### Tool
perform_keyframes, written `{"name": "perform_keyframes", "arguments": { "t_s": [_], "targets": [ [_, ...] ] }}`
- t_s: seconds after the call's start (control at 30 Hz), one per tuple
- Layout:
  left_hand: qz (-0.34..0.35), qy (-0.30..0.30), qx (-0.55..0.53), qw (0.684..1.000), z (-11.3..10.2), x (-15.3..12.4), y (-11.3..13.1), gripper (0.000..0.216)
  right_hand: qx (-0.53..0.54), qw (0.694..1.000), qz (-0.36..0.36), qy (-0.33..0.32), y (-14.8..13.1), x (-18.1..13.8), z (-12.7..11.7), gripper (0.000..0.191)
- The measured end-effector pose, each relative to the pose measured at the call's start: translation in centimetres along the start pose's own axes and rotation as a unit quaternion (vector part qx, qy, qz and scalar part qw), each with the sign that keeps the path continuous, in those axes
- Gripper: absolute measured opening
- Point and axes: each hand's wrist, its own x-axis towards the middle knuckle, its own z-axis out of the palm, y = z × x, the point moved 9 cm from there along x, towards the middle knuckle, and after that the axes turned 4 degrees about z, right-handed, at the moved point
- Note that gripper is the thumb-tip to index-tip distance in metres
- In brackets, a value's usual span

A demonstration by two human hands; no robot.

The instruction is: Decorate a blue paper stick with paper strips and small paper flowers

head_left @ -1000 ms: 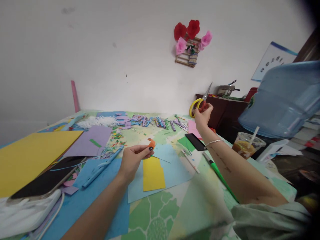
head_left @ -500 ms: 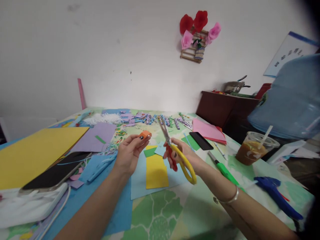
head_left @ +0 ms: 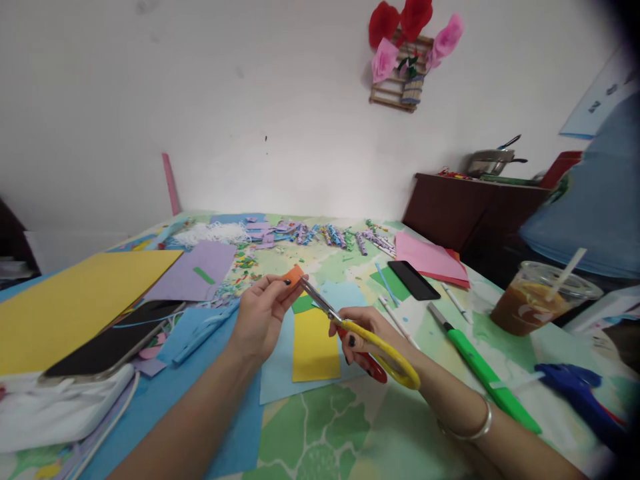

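Between the thumb and fingers of my left hand (head_left: 263,313) is a small piece of orange paper (head_left: 295,274). My right hand (head_left: 367,337) grips scissors (head_left: 385,353) with yellow and red handles. Their blade tips reach the right edge of the orange paper; whether the paper lies between the blades I cannot tell. Below the hands a yellow paper rectangle (head_left: 315,347) lies on a light blue sheet (head_left: 277,373), with a small green strip (head_left: 303,305) at its top.
To the right lie a green utility knife (head_left: 487,373), a black phone (head_left: 413,280), a blue glue gun (head_left: 575,393) and a cup of brown drink (head_left: 530,310). Yellow card (head_left: 90,300) and another phone (head_left: 110,340) are on the left. Curled paper pieces (head_left: 335,235) line the back.
The scissors have swung from pointing upward to pointing left, bringing their tips to the orange paper. The view has shifted slightly, and a white stick now shows beside my right hand.
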Motion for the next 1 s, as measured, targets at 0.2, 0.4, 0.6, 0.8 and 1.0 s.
{"name": "perform_keyframes", "arguments": {
  "t_s": [0.2, 0.4, 0.6, 0.8, 1.0],
  "targets": [
    [-0.028, -0.027, 0.036, 0.999, 1.0, -1.1, -1.1, 0.019, 0.007, 0.999, 0.025, 0.031, 0.7, -0.3, -0.1, 0.048],
    [-0.027, -0.026, 0.042, 0.998, 1.1, -1.6, -1.8, 0.019, -0.002, 0.999, 0.004, 0.043, 1.4, -0.5, -0.1, 0.051],
    [-0.031, -0.012, 0.036, 0.999, 1.2, -1.9, -1.6, 0.018, -0.009, 0.997, -0.001, 0.072, 1.1, -0.9, 0.0, 0.053],
    [0.003, -0.030, 0.064, 0.998, 1.3, -1.7, -1.4, 0.014, -0.001, 0.997, 0.002, 0.075, 1.3, -0.9, -0.2, 0.057],
    [0.085, -0.037, 0.126, 0.988, 0.9, -1.4, -0.3, 0.014, 0.001, 0.996, -0.021, 0.086, 1.1, -1.2, -0.6, 0.054]
  ]
}}
